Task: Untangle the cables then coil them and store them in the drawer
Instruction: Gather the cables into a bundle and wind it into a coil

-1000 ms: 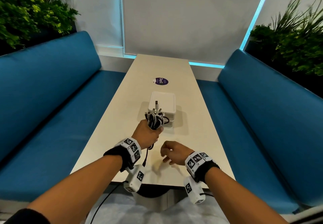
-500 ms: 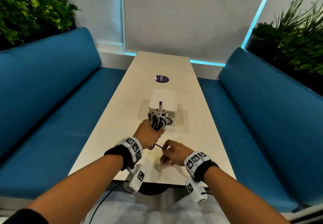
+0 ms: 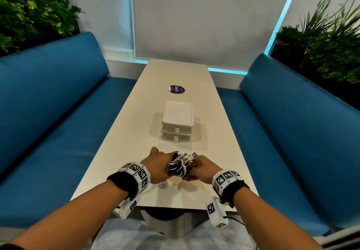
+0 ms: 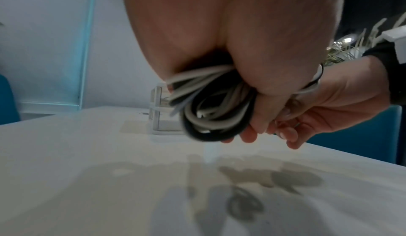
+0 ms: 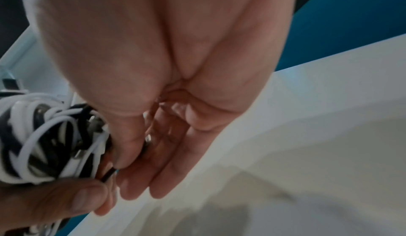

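A coiled bundle of black and white cables (image 3: 178, 165) is held just above the near part of the table (image 3: 124, 152). My left hand (image 3: 158, 165) grips the bundle in its fist, and the plugs stick out to the right. My right hand (image 3: 196, 169) is against the bundle's right side. In the right wrist view its thumb and forefinger pinch a black cable end (image 5: 109, 175) beside the bundle (image 5: 44, 140). The left wrist view shows the bundle's loops (image 4: 211, 107) hanging out of my fist. The white drawer unit (image 3: 177, 125) stands beyond the hands with both drawers shut.
A purple round sticker (image 3: 177, 89) lies on the table past the drawer unit. Blue benches (image 3: 58, 113) run along both sides, with plants behind them. A window blind closes off the far end.
My left hand has brought the bundle back from the drawer unit, lower and tilted to the right. My right hand has risen from the table to the bundle and taken a black strand.
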